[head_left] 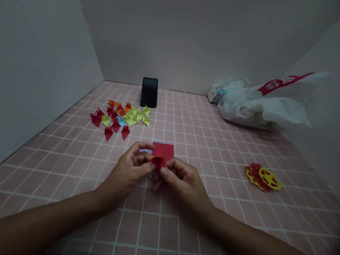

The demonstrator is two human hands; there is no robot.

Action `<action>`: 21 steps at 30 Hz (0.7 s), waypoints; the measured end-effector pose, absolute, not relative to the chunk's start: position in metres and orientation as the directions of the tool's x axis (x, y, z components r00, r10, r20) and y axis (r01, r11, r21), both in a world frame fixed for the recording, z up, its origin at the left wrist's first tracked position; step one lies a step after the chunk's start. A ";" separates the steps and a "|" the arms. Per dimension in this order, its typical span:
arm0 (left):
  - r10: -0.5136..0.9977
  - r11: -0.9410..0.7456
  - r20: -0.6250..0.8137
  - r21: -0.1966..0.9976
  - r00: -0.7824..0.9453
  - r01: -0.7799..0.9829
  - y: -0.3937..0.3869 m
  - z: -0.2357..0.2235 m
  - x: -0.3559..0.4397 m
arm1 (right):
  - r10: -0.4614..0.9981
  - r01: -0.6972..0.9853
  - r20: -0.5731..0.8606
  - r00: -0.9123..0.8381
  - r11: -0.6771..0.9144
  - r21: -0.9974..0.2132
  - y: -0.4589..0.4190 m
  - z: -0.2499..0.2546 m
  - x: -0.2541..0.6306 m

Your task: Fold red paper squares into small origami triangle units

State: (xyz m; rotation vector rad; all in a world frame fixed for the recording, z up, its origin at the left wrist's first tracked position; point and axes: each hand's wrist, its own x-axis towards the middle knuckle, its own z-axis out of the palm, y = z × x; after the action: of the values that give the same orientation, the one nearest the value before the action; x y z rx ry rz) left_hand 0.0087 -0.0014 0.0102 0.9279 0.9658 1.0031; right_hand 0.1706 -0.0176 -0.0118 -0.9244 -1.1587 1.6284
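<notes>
Between my two hands is a small folded piece of red paper [158, 161], held up off the table near its middle. My left hand [132, 165] pinches its left side with thumb and fingers. On the right side, my right hand [181, 177] grips the lower edge between thumb and forefinger. Just behind the folded piece lies a square sheet of red paper [165, 149], with pale paper showing under its edges. My fingers hide part of both the folded piece and the sheets.
Several folded paper pieces [115, 124] in red, orange, yellow and blue lie at the left. A black phone [149, 92] leans upright behind them. White plastic bag [250, 107] and a small box [214, 94] stand at back right. Red and yellow cut-outs [263, 178] lie at the right.
</notes>
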 end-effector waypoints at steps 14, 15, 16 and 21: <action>0.945 0.232 -0.186 0.961 0.269 -0.148 -0.003 0.002 0.007 | 0.917 -0.336 -0.219 -0.334 -0.333 -0.881 -0.016 -0.012 0.171; 0.946 0.230 -0.188 0.963 0.263 -0.139 -0.003 0.002 0.007 | 0.912 -0.339 -0.224 -0.343 -0.342 -0.877 -0.016 -0.013 0.171; 0.948 0.230 -0.192 0.965 0.255 -0.129 -0.004 0.003 0.007 | 0.907 -0.339 -0.229 -0.353 -0.352 -0.872 -0.016 -0.013 0.171; 0.950 0.250 -0.233 0.966 0.210 -0.061 -0.004 0.012 0.008 | 0.888 -0.246 -0.252 -0.385 -0.362 -0.899 -0.017 -0.013 0.171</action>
State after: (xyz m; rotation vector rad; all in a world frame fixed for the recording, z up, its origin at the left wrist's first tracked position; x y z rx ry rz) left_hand 0.0081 -0.0044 0.0115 1.0563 1.1058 0.9247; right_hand 0.1712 -0.0172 -0.0129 -0.9992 -1.0366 1.8428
